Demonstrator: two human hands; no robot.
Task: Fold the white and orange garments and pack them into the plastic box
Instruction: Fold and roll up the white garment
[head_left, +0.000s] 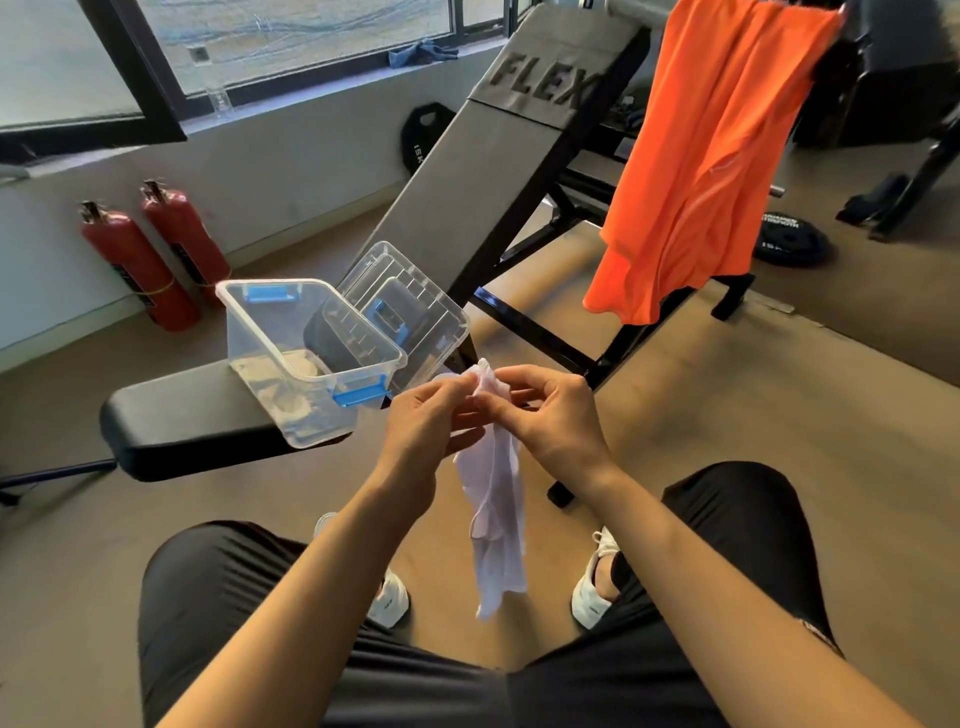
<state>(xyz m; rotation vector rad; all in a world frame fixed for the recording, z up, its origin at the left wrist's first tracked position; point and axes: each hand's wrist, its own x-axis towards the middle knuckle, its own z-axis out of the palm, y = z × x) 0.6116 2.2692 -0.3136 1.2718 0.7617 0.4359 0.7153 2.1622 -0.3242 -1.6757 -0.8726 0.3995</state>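
1. Black shorts (234, 597) are seen nearest the camera, with both bare forearms stretched forward over them.
2. The white garment (496, 519) is pinched at its top edge by the left hand (423, 421) and the right hand (550, 410). The fingers and thumbs of both are curled onto the cloth, and the two hands are held close together.
3. From the hands the white garment is hung straight down in a narrow bunch between the forearms. Its lower end is held off the floor, between two white shoes (592, 597).
4. The plastic box (311, 358) is set open on the black padded surface (182, 421), just beyond and to the left of the left hand and not touched by it. Blue latches are seen at its ends. Something pale is seen at its bottom, but what it is cannot be told.
5. A clear lid (410, 296) is propped tilted just behind the box, against the inclined backrest (493, 171) marked FLEX.
6. The orange garment (711, 156) is draped unfolded from a bar at the upper right, well apart from both hands and from the box.
7. Two red fire extinguishers (135, 260) are stood by the wall at the left, and a black weight plate (792, 241) is laid on the floor at the far right.
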